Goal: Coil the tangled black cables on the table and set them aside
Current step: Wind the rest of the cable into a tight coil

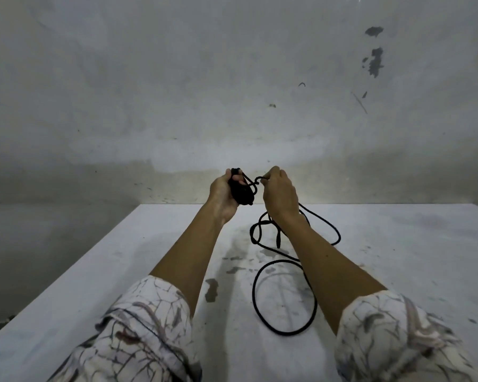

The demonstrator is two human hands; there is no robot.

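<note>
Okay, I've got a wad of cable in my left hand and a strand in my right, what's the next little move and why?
Probably carry the right hand over and lay its pinched strand around the bundle that the left hand grips. A short stretch already links the two hands, while the loose cable lies in open loops on the table, so another wrap should take up slack.

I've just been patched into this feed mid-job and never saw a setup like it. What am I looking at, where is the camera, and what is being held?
There is no machine here: a person works with bare hands, filmed by one camera on their head, looking forward and down. The left hand grips a small wound bundle of black cable. The right hand pinches the strand leading to it. The rest of the cable lies in loose loops on the white table, in front of a stained wall.
</note>
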